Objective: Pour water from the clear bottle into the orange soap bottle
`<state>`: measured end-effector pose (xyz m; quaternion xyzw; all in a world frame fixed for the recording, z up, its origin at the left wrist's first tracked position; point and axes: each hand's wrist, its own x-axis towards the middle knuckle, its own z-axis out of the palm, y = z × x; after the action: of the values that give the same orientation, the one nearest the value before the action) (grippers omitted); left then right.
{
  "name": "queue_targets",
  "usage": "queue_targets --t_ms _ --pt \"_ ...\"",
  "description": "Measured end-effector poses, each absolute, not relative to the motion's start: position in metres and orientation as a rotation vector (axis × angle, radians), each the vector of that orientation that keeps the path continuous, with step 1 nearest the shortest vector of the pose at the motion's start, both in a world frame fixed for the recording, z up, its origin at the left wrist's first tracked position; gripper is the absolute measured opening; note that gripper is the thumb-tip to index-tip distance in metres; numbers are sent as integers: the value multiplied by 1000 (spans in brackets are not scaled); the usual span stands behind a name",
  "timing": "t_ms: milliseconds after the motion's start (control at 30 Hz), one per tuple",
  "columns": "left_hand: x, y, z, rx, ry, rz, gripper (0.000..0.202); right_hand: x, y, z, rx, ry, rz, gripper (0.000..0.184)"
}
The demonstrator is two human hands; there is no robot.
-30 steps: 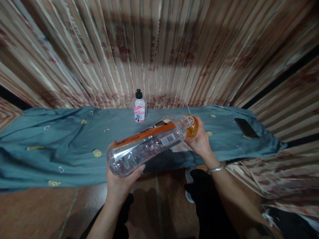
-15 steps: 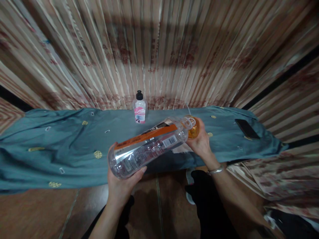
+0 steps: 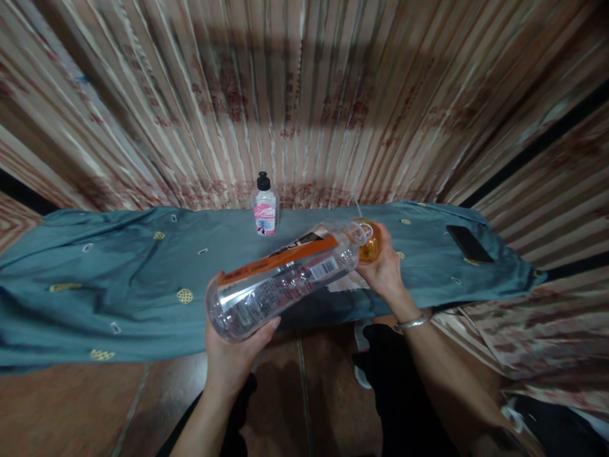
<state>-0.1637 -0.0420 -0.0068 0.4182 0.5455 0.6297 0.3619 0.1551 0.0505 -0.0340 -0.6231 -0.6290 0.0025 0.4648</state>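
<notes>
My left hand (image 3: 233, 358) is closed around the base of a large clear plastic bottle (image 3: 285, 285) with an orange and silver label and a barcode. The bottle lies tilted, its neck raised toward the right. My right hand (image 3: 386, 266) is wrapped round a small amber container (image 3: 368, 244), held right at the bottle's mouth. The part of the container in my palm is hidden, and its exact kind does not show. A thin pale stick-like piece (image 3: 357, 204) appears just above it. Beneath the bottle's neck lies a pale sheet, perhaps tissue (image 3: 347, 282).
A clear bottle with a pink label and black cap (image 3: 264, 206) stands near the back of the teal cloth-covered table (image 3: 128, 266). A black phone (image 3: 470, 244) lies at the right. Patterned curtains (image 3: 285, 82) hang behind and at both sides.
Both hands keep their hold, with the large bottle tilted at the amber container as before. The whole view has shifted very slightly; little else differs.
</notes>
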Motion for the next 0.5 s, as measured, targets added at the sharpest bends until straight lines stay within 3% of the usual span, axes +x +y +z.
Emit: queue_targets --t_ms 500 --pt "-164 -40 -10 1081 1428 1604 117 156 49 -34 -1547 -1541 62 101"
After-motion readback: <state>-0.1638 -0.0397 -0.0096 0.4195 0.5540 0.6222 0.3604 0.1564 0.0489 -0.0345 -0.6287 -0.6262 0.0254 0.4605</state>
